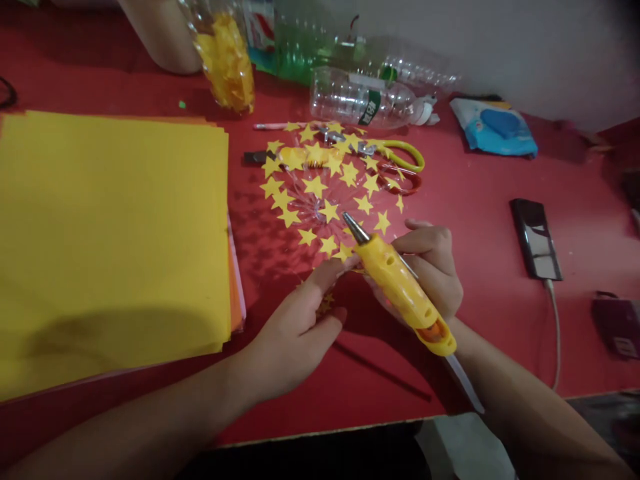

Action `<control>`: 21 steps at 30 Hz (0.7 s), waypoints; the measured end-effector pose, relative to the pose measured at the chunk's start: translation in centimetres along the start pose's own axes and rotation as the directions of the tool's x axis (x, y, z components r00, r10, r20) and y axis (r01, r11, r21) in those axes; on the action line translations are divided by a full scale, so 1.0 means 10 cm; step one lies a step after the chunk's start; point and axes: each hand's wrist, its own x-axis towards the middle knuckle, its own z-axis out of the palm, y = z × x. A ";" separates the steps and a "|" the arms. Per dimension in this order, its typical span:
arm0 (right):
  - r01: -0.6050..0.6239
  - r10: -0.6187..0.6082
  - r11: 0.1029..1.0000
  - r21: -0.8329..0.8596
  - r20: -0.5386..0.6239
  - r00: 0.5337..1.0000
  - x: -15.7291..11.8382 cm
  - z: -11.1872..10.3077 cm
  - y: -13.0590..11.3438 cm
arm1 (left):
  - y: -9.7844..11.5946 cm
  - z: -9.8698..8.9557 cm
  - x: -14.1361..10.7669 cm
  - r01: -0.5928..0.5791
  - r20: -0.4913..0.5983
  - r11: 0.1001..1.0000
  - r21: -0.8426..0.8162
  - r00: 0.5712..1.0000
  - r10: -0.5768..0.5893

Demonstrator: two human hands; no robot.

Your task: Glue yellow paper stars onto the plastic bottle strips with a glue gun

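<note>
A yellow hot glue gun [403, 287] is gripped in my right hand [433, 263], its metal nozzle pointing up and left. A clear glue stick [465, 383] sticks out of its rear. Below the nozzle spreads a clear plastic piece [317, 212] with thin strips radiating from its middle, with several yellow paper stars [314, 187] around it. My left hand [295, 333] holds the near edge of this piece, index finger at the stars and thumb lower down. Part of its fingers is hidden. Shadows of the stars fall on the red table [480, 220].
Yellow paper sheets [115, 233] are stacked at left. Beyond the stars lie scissors [407, 157], a yellow cutter [257, 157] and a pencil [270, 126]. Plastic bottles [345, 100] line the back, near another person's arm [165, 33]. A blue packet [500, 127] and cabled phone [537, 240] lie right.
</note>
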 end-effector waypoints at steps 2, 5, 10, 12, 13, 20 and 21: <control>0.002 -0.002 1.000 -0.010 -0.012 1.000 -0.01 0.01 0.01 | 0.00 0.00 0.00 -0.015 -0.011 1.000 0.016 1.000 0.016; 0.004 -0.005 0.999 -0.033 -0.038 0.999 -0.03 0.03 0.01 | 0.01 -0.01 -0.01 -0.034 -0.012 0.998 0.046 0.999 0.034; -0.013 0.012 1.000 -0.016 -0.025 1.000 -0.02 0.02 -0.01 | 0.03 -0.01 -0.01 -0.077 -0.003 0.992 0.103 0.997 0.077; -0.019 0.019 1.000 -0.015 -0.017 1.000 -0.01 0.02 -0.02 | 0.03 -0.01 -0.01 -0.085 0.003 0.990 0.114 0.996 0.086; -0.022 0.022 1.000 -0.013 -0.017 1.000 -0.01 0.02 -0.03 | 0.03 -0.01 -0.01 -0.084 0.003 0.989 0.120 0.996 0.084; -0.023 0.023 1.000 -0.004 -0.027 0.999 -0.01 0.02 -0.04 | 0.00 -0.03 -0.01 -0.081 0.013 0.987 0.139 0.997 0.080; -0.029 0.028 1.000 -0.006 -0.026 0.999 -0.01 0.02 -0.04 | 0.00 -0.02 -0.01 -0.086 0.012 0.986 0.143 0.996 0.085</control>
